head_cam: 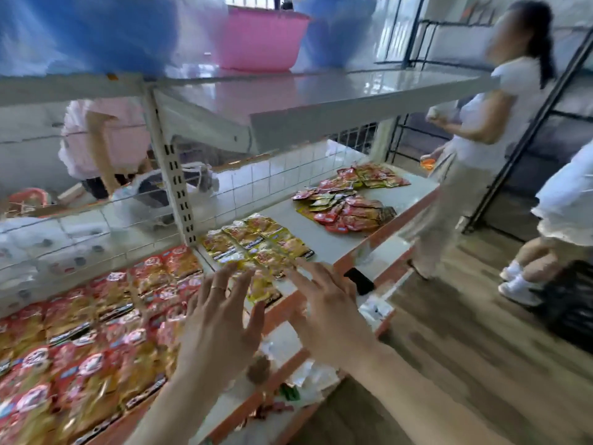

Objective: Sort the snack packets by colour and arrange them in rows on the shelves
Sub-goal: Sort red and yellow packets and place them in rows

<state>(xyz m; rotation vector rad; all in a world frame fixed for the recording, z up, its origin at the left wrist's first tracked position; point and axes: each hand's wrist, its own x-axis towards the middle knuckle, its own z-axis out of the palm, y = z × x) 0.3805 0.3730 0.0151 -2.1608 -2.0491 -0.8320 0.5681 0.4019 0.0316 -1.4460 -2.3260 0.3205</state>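
packet (96,348) print blurred, nothing legible

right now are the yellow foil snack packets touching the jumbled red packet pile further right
Apart. The head view shows a strip of bare white shelf between the yellow foil snack packets and the jumbled red packet pile.

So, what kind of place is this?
Most likely a small shop, or a mock-up of one: metal display shelves hold red snack packets in rows, yellow snack packets beside them, and a mixed pile further along. Another person stands nearby.

Left hand (221,322), right hand (330,313): two. Pink basin (260,40): one. Bystanders (475,123): three.
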